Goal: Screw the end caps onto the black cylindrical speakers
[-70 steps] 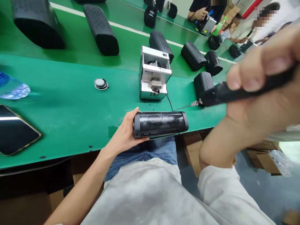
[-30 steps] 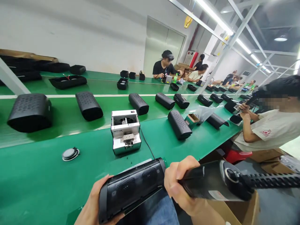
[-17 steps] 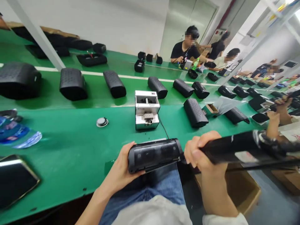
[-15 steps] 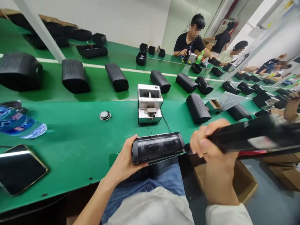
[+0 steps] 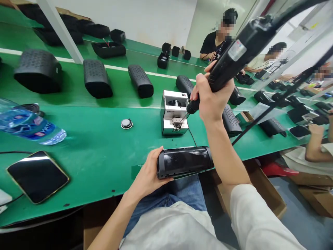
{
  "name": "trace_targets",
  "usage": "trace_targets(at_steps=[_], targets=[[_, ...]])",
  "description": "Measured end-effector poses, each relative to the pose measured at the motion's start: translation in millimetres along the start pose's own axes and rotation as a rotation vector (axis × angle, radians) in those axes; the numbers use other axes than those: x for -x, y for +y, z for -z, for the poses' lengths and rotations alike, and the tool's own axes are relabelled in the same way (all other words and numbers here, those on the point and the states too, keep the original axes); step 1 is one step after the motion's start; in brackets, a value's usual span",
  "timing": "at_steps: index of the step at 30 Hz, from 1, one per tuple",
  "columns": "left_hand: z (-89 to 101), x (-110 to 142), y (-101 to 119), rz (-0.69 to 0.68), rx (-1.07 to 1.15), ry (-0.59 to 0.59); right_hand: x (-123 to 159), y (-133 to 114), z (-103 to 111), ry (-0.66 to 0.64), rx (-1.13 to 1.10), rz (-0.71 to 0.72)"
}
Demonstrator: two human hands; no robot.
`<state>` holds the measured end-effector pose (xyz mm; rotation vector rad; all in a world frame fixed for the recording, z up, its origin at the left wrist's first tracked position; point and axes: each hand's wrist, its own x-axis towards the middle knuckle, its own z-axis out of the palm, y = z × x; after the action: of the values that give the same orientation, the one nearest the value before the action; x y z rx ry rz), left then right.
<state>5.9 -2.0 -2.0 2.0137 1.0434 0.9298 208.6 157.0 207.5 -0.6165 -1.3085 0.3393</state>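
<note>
My left hand (image 5: 151,170) grips the left end of a black speaker housing (image 5: 184,161) at the front edge of the green bench. Two perforated areas show through its glossy face. My right hand (image 5: 214,95) is wrapped round a black electric screwdriver (image 5: 231,53), held aloft with its bit angled down to the left. The bit's tip is at the front of the silver screw feeder (image 5: 175,113), by its metal outlet; whether a screw is on it I cannot tell. A few tiny screws lie on the bench between feeder and housing.
A small round speaker driver (image 5: 126,124), a water bottle (image 5: 33,123) and a phone (image 5: 38,176) lie to the left. Black speaker shells (image 5: 97,78) line the bench behind. Cardboard boxes (image 5: 270,189) stand below right. Co-workers (image 5: 215,43) sit across and at the right.
My right hand has raised the screwdriver from beside the housing's right end up to the screw feeder, tilting it upright. My left hand keeps hold of the housing. The camera view has shifted.
</note>
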Motion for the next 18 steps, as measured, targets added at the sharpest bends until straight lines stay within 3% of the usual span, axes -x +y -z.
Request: trace_targets(at_steps=[5,14,18], targets=[[0.9,-0.9,1.2,-0.005,0.006,0.002,-0.1,31.0,-5.0,0.013,0.025,0.048],[-0.4,-1.7,-2.1,-0.020,0.001,-0.002,-6.2,42.1,-2.7,-0.018,0.081,-0.041],[-0.6,-1.6,-2.1,-0.022,-0.005,0.006,-9.2,40.4,-7.6,-0.198,0.134,-0.084]])
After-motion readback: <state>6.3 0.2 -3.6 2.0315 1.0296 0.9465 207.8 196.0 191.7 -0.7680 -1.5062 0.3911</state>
